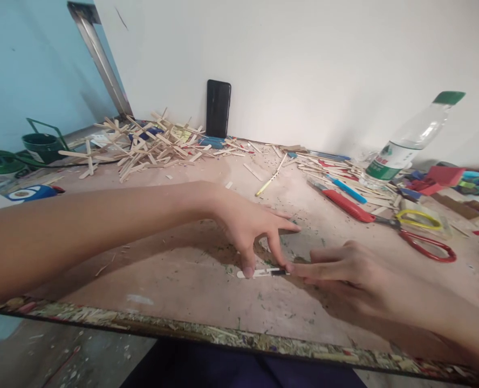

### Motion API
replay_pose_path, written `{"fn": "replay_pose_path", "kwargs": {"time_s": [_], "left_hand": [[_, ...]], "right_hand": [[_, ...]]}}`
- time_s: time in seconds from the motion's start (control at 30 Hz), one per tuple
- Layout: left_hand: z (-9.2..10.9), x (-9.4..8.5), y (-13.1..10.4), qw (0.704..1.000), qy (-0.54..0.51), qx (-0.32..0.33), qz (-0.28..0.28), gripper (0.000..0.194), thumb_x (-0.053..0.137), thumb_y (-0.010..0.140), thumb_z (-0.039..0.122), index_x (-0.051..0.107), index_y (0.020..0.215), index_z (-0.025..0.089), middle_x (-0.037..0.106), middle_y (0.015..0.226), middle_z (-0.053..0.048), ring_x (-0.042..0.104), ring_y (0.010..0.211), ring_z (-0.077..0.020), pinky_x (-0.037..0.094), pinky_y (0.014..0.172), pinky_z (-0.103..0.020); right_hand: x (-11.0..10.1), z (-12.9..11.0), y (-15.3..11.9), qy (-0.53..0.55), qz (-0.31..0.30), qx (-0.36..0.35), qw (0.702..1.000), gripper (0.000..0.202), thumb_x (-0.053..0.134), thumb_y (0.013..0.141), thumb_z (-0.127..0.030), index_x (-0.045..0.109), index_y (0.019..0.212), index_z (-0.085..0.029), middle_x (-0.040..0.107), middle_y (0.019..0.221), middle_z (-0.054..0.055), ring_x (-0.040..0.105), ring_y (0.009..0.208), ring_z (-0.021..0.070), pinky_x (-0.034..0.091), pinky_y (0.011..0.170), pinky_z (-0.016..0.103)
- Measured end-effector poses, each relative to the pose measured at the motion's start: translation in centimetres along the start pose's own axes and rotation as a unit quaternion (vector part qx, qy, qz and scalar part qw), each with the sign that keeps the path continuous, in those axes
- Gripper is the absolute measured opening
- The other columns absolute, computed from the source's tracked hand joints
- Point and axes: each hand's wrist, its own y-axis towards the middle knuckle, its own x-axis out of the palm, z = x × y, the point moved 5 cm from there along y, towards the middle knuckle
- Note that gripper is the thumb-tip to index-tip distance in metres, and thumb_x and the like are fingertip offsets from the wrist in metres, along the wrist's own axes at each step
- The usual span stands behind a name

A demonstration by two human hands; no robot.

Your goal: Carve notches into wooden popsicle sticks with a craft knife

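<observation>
A pale flat stick [262,273] lies near the table's front edge, with a small black piece [279,272] at its right part. My left hand [250,223] is over it, thumb pressed on the stick's left end and index fingertip down near the black piece, the other fingers spread. From the right, my right hand [344,272] reaches in with its index finger stretched to the stick's right end, touching or nearly touching my left index fingertip. Its other fingers are curled, and whatever is under them is hidden.
Behind lie a pile of wooden sticks [154,143], an upright black phone [218,109] and a yellow-tipped stick [266,184]. To the right are a red cutter [348,206], a blue pen [347,188], scissors [428,245] and a tilted bottle [401,148]. A green bucket [43,146] stands far left.
</observation>
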Motion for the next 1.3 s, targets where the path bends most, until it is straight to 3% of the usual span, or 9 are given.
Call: {"fn": "replay_pose_path", "kwargs": {"time_s": [0.17,0.27,0.43,0.57,0.73,0.8,0.97,1.13,1.3], "left_hand": [[-0.2,0.0,0.0,1.0,-0.011,0.0,0.001,0.071,0.094,0.086,0.038,0.072,0.154,0.043,0.015,0.192,0.006,0.007,0.18,-0.0275,0.012,0.144,-0.042],[-0.3,0.0,0.0,1.0,-0.023,-0.001,0.004,0.071,0.094,0.084,0.041,0.074,0.151,0.046,0.019,0.191,0.01,0.009,0.18,-0.0279,0.012,0.145,-0.043],[-0.1,0.0,0.0,1.0,-0.015,-0.013,-0.006,0.073,0.094,0.084,0.034,0.073,0.153,0.043,0.014,0.192,0.006,0.007,0.18,-0.0264,0.013,0.144,-0.042],[-0.1,-0.1,0.1,1.0,-0.029,-0.011,0.002,0.073,0.096,0.081,0.032,0.076,0.15,0.041,0.017,0.192,0.005,0.009,0.18,-0.0304,0.014,0.144,-0.044],[-0.2,0.1,0.0,0.999,-0.043,-0.014,0.002,0.072,0.095,0.082,0.033,0.076,0.151,0.041,0.012,0.193,0.004,0.009,0.18,-0.0299,0.016,0.144,-0.044],[-0.3,0.3,0.0,0.999,-0.035,-0.027,-0.002,0.085,0.094,0.082,0.031,0.067,0.162,0.038,0.005,0.194,-0.001,0.006,0.18,-0.0289,0.015,0.144,-0.043],[-1.2,0.2,-0.1,0.996,-0.029,-0.079,0.016,0.141,0.097,0.075,0.041,0.012,0.186,0.028,-0.006,0.192,-0.011,-0.002,0.18,-0.0315,0.01,0.145,-0.048],[-1.4,0.1,0.4,0.994,-0.01,-0.109,-0.007,0.146,0.096,0.069,0.041,0.011,0.187,0.028,-0.012,0.192,-0.008,-0.004,0.18,-0.0311,0.012,0.145,-0.046],[-1.3,0.0,0.6,0.993,-0.001,-0.114,0.001,0.146,0.095,0.065,0.041,0.015,0.187,0.025,-0.006,0.192,-0.009,0.001,0.18,-0.0334,0.015,0.145,-0.046]], "right_hand": [[-0.2,-0.6,0.5,0.007,0.011,-0.02,1.0,0.048,0.052,0.114,-0.01,0.079,0.149,-0.028,0.08,0.107,0.005,0.073,0.078,0.0109,0.045,0.065,0.022],[-0.3,-0.7,0.6,-0.014,0.018,-0.024,0.999,0.044,0.053,0.114,-0.012,0.081,0.146,-0.026,0.076,0.096,0.004,0.064,0.066,0.0097,0.04,0.058,0.024],[-0.1,-0.2,0.3,-0.008,0.005,-0.009,1.0,0.046,0.053,0.116,-0.014,0.079,0.15,-0.031,0.079,0.106,0.004,0.071,0.077,0.011,0.044,0.064,0.024],[-0.1,-0.1,0.3,0.007,0.008,-0.023,1.0,0.047,0.05,0.115,-0.011,0.079,0.149,-0.027,0.079,0.106,0.006,0.073,0.08,0.0118,0.046,0.066,0.023],[0.1,0.0,0.4,-0.04,0.025,-0.044,0.998,0.042,0.051,0.118,-0.016,0.081,0.146,-0.024,0.07,0.088,0.002,0.064,0.066,0.0101,0.04,0.059,0.023],[0.2,0.1,0.3,-0.032,0.03,-0.054,0.998,0.043,0.05,0.118,-0.014,0.081,0.145,-0.023,0.074,0.093,0.004,0.067,0.069,0.0099,0.043,0.062,0.022],[0.4,0.7,0.4,0.001,0.028,-0.058,0.998,0.041,0.049,0.12,-0.02,0.08,0.147,-0.025,0.082,0.112,0.01,0.077,0.08,0.0138,0.051,0.068,0.023],[0.3,0.4,0.9,0.004,0.032,-0.061,0.998,0.041,0.048,0.123,-0.029,0.083,0.143,-0.024,0.084,0.108,0.012,0.078,0.08,0.0165,0.053,0.068,0.025],[0.1,0.3,0.8,-0.006,0.037,-0.056,0.998,0.038,0.051,0.122,-0.026,0.082,0.143,-0.023,0.082,0.104,0.009,0.075,0.077,0.0141,0.05,0.066,0.024]]}}
